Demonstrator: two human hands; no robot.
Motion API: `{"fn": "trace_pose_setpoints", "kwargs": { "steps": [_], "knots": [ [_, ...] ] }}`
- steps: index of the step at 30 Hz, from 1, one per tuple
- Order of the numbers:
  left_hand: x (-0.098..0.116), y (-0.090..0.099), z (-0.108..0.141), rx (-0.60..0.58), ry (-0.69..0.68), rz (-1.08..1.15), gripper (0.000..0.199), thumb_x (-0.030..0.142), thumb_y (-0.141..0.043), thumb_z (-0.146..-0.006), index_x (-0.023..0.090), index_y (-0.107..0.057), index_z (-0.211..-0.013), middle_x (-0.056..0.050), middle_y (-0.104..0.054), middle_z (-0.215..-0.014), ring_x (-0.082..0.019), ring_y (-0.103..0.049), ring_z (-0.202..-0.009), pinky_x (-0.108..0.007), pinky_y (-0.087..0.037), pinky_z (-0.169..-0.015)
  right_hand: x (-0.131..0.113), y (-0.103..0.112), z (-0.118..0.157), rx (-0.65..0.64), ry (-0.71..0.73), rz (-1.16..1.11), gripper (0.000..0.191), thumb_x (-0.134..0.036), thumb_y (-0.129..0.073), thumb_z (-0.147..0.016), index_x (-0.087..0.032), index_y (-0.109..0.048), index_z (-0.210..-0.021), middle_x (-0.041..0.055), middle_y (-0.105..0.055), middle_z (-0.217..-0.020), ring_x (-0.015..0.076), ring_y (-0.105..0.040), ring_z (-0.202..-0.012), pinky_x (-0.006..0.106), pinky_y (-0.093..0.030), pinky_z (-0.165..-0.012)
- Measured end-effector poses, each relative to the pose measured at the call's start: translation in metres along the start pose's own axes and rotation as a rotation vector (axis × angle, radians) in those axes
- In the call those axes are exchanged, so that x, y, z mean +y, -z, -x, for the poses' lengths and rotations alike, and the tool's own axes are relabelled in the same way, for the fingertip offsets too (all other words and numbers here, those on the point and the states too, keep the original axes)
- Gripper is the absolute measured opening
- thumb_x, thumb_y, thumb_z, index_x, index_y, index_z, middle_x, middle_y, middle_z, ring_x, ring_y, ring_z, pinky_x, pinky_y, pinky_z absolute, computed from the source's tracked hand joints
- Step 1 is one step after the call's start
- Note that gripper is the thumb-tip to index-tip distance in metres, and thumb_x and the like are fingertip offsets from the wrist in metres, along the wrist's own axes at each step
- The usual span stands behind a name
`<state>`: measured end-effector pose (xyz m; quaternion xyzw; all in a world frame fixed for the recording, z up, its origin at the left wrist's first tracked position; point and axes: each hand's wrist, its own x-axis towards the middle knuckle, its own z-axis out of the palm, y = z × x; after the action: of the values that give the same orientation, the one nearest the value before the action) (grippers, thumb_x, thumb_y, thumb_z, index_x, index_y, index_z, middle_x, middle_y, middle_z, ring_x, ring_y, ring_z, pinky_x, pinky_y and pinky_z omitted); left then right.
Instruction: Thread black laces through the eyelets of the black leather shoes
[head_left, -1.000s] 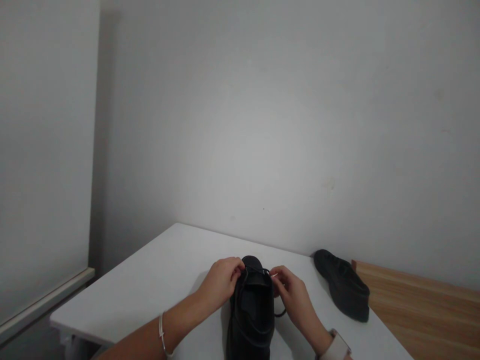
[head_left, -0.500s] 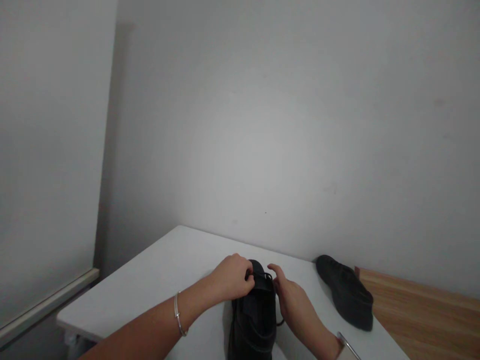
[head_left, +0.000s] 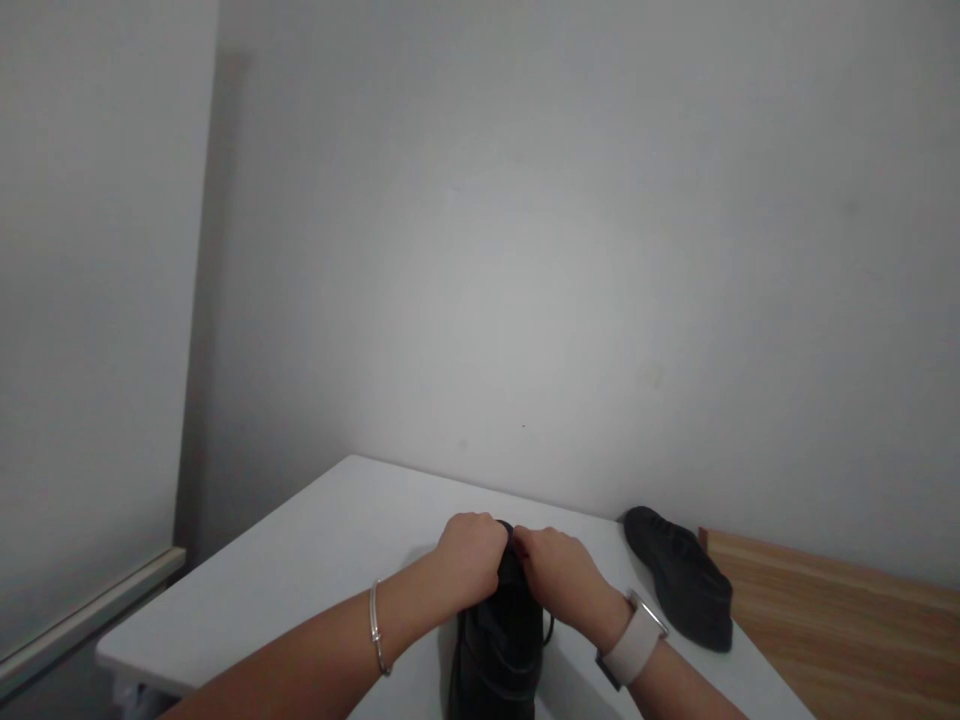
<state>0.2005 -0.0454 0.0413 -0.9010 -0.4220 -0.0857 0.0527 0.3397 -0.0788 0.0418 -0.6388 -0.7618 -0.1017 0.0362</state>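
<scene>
A black lace-up shoe (head_left: 499, 650) stands on the white table at the bottom centre, its toe end pointing away from me and its opening facing me. My left hand (head_left: 474, 560) is closed at the shoe's upper left side, near the laces. On the other side my right hand (head_left: 559, 572) has its fingers bent and pressed together at the lacing. The fingertips of both hands are close together, and what they pinch is mostly hidden. A loop of black lace hangs beside the shoe, under my right hand.
A second black shoe (head_left: 679, 575) lies on the white table (head_left: 300, 560) at the right, by the wall. Beyond the table's right edge is a wooden board (head_left: 840, 620). A grey wall (head_left: 525, 250) rises behind, with a white panel (head_left: 90, 300) at the left.
My right hand has moved left and its spread fingers have closed at the shoe's laces. My left hand has turned slightly over the shoe. The view has shifted a little.
</scene>
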Motion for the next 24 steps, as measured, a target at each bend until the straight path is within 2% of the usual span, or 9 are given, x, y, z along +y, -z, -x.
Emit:
{"fn": "trace_pose_setpoints", "kwargs": {
  "steps": [4,7,9,12,15,18,21,24],
  "knots": [
    [-0.002,0.006,0.002,0.069,-0.031,0.004,0.022,0.014,-0.052,-0.073,0.013,-0.070,-0.086,-0.018,-0.070,-0.094,-0.034,-0.066,-0.093,-0.043,-0.055,-0.074,0.000,0.002,-0.002,0.012,0.027,0.033,0.028,-0.015,-0.037,-0.092,-0.020,-0.062,-0.103,0.0128,-0.069,-0.097,0.0265,-0.067,-0.087,0.032,-0.044,-0.065],
    [-0.001,0.018,0.001,0.122,-0.058,0.078,0.023,0.015,-0.049,-0.077,0.017,-0.069,-0.086,-0.014,-0.070,-0.094,-0.031,-0.066,-0.092,-0.040,-0.054,-0.074,0.003,0.004,-0.004,0.049,0.063,0.014,0.026,-0.013,-0.038,-0.091,-0.015,-0.060,-0.105,0.0158,-0.062,-0.107,0.0257,-0.062,-0.097,0.032,-0.046,-0.073],
    [-0.001,0.026,-0.001,0.127,-0.044,0.122,0.023,0.017,-0.048,-0.079,0.018,-0.069,-0.085,-0.013,-0.071,-0.091,-0.029,-0.067,-0.089,-0.038,-0.053,-0.073,0.006,0.007,-0.005,0.031,0.084,-0.008,0.027,-0.010,-0.038,-0.090,-0.013,-0.059,-0.106,0.0153,-0.062,-0.106,0.0248,-0.062,-0.097,0.032,-0.046,-0.076],
    [-0.001,0.032,-0.004,0.124,-0.032,0.157,0.022,0.020,-0.049,-0.079,0.019,-0.070,-0.085,-0.012,-0.073,-0.091,-0.029,-0.068,-0.087,-0.037,-0.052,-0.072,0.007,0.010,-0.004,-0.035,0.103,0.009,0.028,-0.007,-0.042,-0.085,-0.014,-0.062,-0.104,0.0143,-0.063,-0.103,0.0252,-0.064,-0.093,0.032,-0.047,-0.072],
    [-0.003,0.029,-0.005,0.116,-0.030,0.181,0.021,0.020,-0.050,-0.077,0.021,-0.070,-0.085,-0.010,-0.074,-0.090,-0.028,-0.068,-0.086,-0.036,-0.051,-0.070,0.003,0.011,-0.002,-0.053,0.080,0.049,0.026,-0.006,-0.043,-0.084,-0.013,-0.065,-0.098,0.0148,-0.065,-0.100,0.0257,-0.067,-0.088,0.031,-0.047,-0.067],
    [-0.005,0.023,-0.005,0.133,-0.020,0.197,0.021,0.019,-0.049,-0.077,0.021,-0.069,-0.083,-0.010,-0.074,-0.086,-0.027,-0.068,-0.082,-0.034,-0.049,-0.067,-0.001,0.008,-0.003,0.000,0.064,0.075,0.028,-0.006,-0.040,-0.087,-0.012,-0.066,-0.096,0.0152,-0.067,-0.096,0.0261,-0.067,-0.088,0.031,-0.047,-0.067],
    [-0.009,0.022,-0.007,0.171,-0.013,0.237,0.017,0.020,-0.050,-0.077,0.019,-0.067,-0.077,-0.010,-0.073,-0.083,-0.026,-0.067,-0.079,-0.033,-0.048,-0.065,0.000,0.004,-0.009,0.069,0.087,0.037,0.026,-0.007,-0.040,-0.087,-0.013,-0.065,-0.094,0.0165,-0.066,-0.099,0.0278,-0.064,-0.094,0.035,-0.047,-0.073],
    [-0.014,0.031,-0.011,0.254,-0.031,0.368,0.013,0.017,-0.050,-0.078,0.019,-0.062,-0.075,-0.007,-0.071,-0.078,-0.022,-0.065,-0.075,-0.030,-0.046,-0.064,0.005,0.006,-0.018,0.174,0.083,-0.243,0.018,-0.011,-0.042,-0.087,-0.014,-0.058,-0.094,0.0145,-0.067,-0.093,0.0250,-0.064,-0.088,0.036,-0.046,-0.074]
  ]
}}
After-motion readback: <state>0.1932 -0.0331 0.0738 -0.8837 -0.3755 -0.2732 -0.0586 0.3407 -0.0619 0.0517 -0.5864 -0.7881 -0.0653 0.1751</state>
